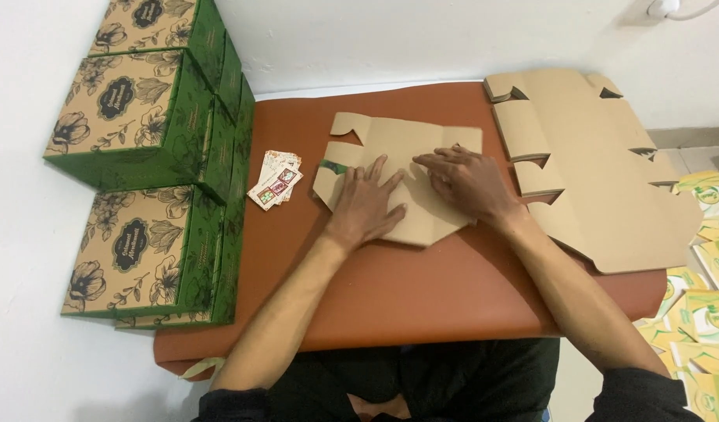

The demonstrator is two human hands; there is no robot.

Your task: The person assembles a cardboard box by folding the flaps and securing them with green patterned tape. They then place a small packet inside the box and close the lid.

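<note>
A flat, unfolded cardboard blank [406,168] is pressed down on the brown leather-like table top [422,301], near its far middle, with its long axis running left to right across the view. Both hands are laid directly on it, so nothing lies away from the grip. The left hand [367,199] is spread flat, fingers extended, over the lower left part of the blank; the right hand [465,181] is laid palm down over its centre-right, fingers slightly bent and pointed leftward along what seems to be a fold line, though the crease itself is hard to make out. Nothing is clasped by either hand.

The blank is matt kraft card with notched flaps; a green printed edge is glimpsed at its left. A stack of similar blanks [594,156] is seen just right of it, a small pile of printed cards [276,181] to its left, and assembled green-and-tan floral boxes [140,156] are stacked at the far left.
</note>
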